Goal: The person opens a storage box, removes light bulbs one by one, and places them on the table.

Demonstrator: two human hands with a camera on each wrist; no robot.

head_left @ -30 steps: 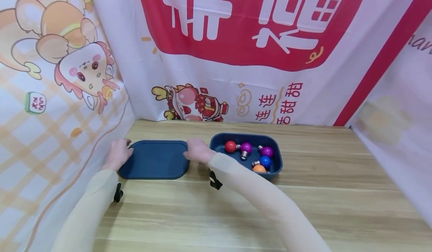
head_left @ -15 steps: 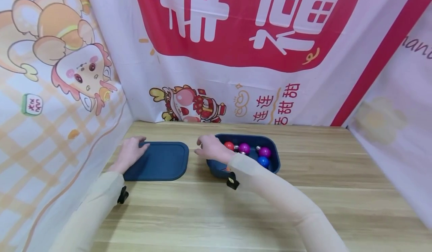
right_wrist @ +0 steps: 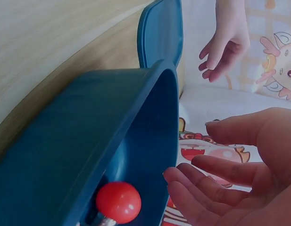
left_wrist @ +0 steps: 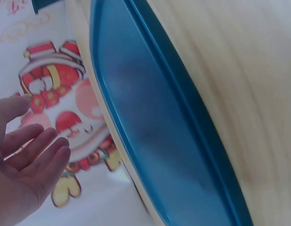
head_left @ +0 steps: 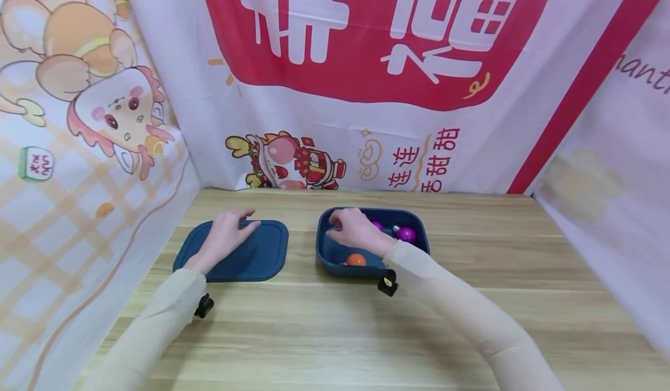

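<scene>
A flat dark blue lid lies on the table at the left. My left hand hovers over it with fingers loosely bent, holding nothing; in the left wrist view a gap shows between hand and lid. To its right stands a deep dark blue box holding small coloured light bulbs. An orange bulb and a purple bulb show, with a second purple one partly covered. My right hand is over the box, its fingers relaxed and nothing in them. A red bulb appears inside the box in the right wrist view.
The wooden table carries both blue pieces near its back edge. Behind it hangs a white cloth with red print, and a patterned cloth borders the left side. Another pale cloth bounds the right.
Both hands have moved right: the left from the lid's left edge to above the lid, the right from the lid's right edge to over the box. The lid stays on the table.
</scene>
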